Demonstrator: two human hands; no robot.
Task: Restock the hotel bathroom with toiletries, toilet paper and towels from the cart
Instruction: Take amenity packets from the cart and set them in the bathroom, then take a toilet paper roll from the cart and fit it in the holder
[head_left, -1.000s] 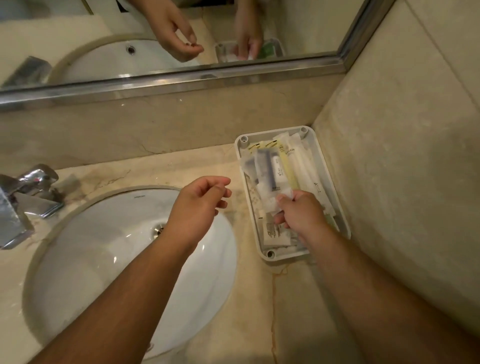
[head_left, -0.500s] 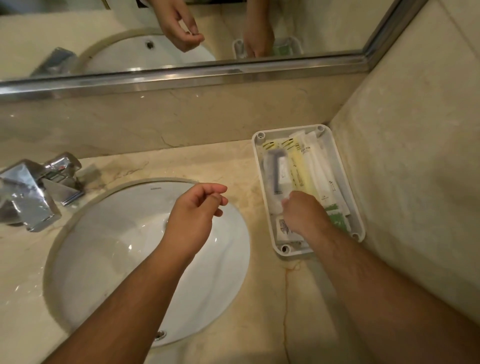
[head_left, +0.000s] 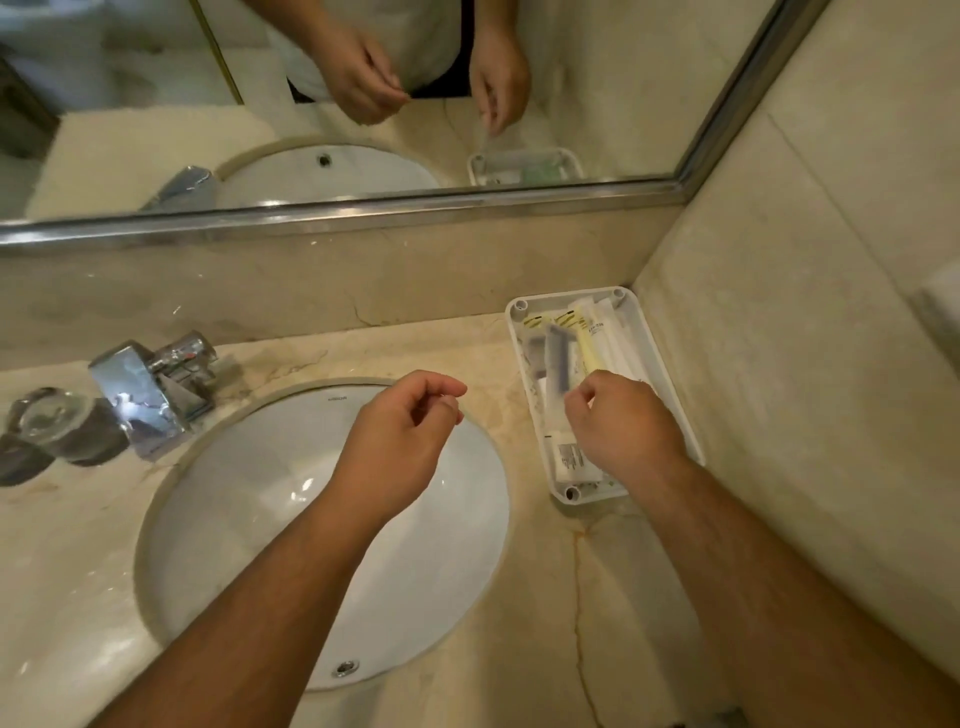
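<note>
Toiletry packets (head_left: 584, 345), slim wrapped sachets in pale yellow, white and a blurred grey, lie lengthwise in a white rectangular plastic tray (head_left: 513, 338). The tray sits on the beige marble worktop (head_left: 613, 597), in the corner just beside the side wall (head_left: 779, 415). The right hand (head_left: 626, 428) is over the tray, its curled fingers pinching the near end of the grey packet (head_left: 558, 358), while the left hand (head_left: 400, 441) hovers over the white oval basin (head_left: 249, 519), fingers loosely curled with nothing visible in them.
</note>
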